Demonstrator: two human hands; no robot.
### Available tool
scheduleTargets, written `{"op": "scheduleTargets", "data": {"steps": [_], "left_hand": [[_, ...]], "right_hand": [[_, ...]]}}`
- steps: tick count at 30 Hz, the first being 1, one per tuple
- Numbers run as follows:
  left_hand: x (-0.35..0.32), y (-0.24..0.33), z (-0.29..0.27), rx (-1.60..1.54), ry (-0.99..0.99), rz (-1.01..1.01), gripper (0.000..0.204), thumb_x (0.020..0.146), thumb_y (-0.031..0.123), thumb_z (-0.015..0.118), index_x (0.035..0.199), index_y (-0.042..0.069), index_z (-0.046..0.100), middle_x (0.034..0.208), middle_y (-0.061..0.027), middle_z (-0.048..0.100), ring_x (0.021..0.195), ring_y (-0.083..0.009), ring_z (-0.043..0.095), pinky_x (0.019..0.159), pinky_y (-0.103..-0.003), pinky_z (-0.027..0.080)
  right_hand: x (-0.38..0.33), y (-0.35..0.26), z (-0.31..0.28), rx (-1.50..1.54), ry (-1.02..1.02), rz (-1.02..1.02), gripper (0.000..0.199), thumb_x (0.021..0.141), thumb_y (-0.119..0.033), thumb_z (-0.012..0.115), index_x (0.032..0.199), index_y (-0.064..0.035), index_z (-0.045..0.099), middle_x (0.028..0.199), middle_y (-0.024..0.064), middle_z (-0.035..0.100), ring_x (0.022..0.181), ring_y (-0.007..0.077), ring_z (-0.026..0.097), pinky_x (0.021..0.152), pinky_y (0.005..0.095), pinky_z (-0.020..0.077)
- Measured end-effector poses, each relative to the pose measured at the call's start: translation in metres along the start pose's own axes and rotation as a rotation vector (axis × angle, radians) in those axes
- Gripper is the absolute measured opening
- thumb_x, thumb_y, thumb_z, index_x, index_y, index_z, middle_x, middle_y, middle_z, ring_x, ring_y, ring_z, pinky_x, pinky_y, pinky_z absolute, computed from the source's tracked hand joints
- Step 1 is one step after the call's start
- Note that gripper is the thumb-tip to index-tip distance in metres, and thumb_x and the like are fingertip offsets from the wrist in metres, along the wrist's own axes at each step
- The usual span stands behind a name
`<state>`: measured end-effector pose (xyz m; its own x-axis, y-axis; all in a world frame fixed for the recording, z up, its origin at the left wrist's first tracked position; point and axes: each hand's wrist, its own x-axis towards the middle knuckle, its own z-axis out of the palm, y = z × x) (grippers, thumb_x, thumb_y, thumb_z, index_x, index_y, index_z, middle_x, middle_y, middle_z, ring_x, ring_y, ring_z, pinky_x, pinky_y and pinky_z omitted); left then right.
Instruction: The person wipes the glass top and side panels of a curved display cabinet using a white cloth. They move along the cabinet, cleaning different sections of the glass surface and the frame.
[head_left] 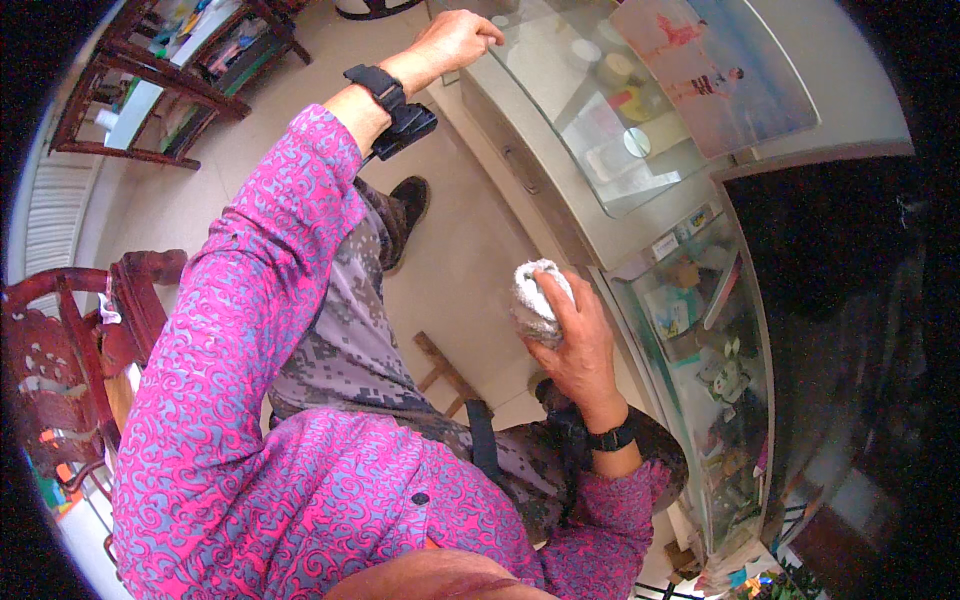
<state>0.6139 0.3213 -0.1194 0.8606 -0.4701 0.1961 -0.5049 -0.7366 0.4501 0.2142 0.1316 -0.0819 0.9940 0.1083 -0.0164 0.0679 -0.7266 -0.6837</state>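
My right hand (582,350) is wrapped round a rolled white cloth (538,300), held in the air in front of the cabinet. Farther off, my left hand (455,45) has its fingers curled together at the far edge of a low cabinet (530,130). Its fingertips meet the edge of the clear glass sheet (555,110) lying on the cabinet top. Whether they pinch the glass or only rest there is hidden by the hand. Each wrist wears a black strap, and a black device (405,130) hangs from the left one.
A picture sheet (715,75) lies over the glass at the right. A dark screen (830,330) stands beside a glass-fronted shelf (715,380) with small items inside. Carved wooden chairs (70,340) and a wooden table (150,100) with glass panels are at the left. A wooden bar (440,365) shows near my legs.
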Motion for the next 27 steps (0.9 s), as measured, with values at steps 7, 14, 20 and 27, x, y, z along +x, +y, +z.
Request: {"op": "scheduleTargets", "data": {"steps": [7, 14, 20, 27], "left_hand": [[0.0, 0.009, -0.005, -0.157, -0.081, 0.01, 0.026, 0.088, 0.02, 0.065, 0.108, 0.01, 0.079, 0.105, -0.0191, 0.075, 0.101, -0.0307, 0.073, 0.09, -0.043, 0.056], [-0.026, 0.056, -0.009, -0.212, -0.282, 0.136, 0.025, 0.095, 0.022, 0.061, 0.112, 0.014, 0.078, 0.1, -0.0095, 0.076, 0.088, -0.026, 0.071, 0.081, -0.039, 0.056], [-0.048, 0.087, -0.012, -0.237, -0.255, 0.262, 0.024, 0.092, 0.027, 0.068, 0.106, 0.011, 0.077, 0.102, -0.0117, 0.075, 0.096, -0.0282, 0.07, 0.086, -0.04, 0.054], [-0.059, 0.095, -0.006, -0.173, -0.157, 0.398, 0.019, 0.09, 0.02, 0.071, 0.104, 0.009, 0.075, 0.091, -0.0087, 0.068, 0.089, -0.0284, 0.067, 0.079, -0.039, 0.053]], "right_hand": [[-0.002, 0.0, 0.0, -0.006, 0.008, -0.018, 0.078, 0.072, -0.007, 0.083, 0.143, -0.016, 0.053, 0.141, 0.0169, 0.052, 0.123, 0.0407, 0.055, 0.102, 0.0466, 0.0485], [-0.001, 0.003, -0.001, 0.008, 0.017, -0.042, 0.078, 0.072, -0.007, 0.081, 0.143, -0.0163, 0.053, 0.141, 0.0178, 0.052, 0.123, 0.042, 0.055, 0.102, 0.0466, 0.0483], [-0.002, 0.004, -0.002, -0.01, 0.043, -0.017, 0.077, 0.071, -0.008, 0.083, 0.143, -0.0162, 0.054, 0.14, 0.0188, 0.053, 0.121, 0.0424, 0.055, 0.102, 0.0465, 0.0483], [0.001, 0.019, -0.014, -0.008, 0.261, 0.006, 0.079, 0.066, -0.003, 0.083, 0.14, -0.015, 0.059, 0.136, 0.0192, 0.056, 0.122, 0.0391, 0.059, 0.102, 0.0432, 0.0502]]}}
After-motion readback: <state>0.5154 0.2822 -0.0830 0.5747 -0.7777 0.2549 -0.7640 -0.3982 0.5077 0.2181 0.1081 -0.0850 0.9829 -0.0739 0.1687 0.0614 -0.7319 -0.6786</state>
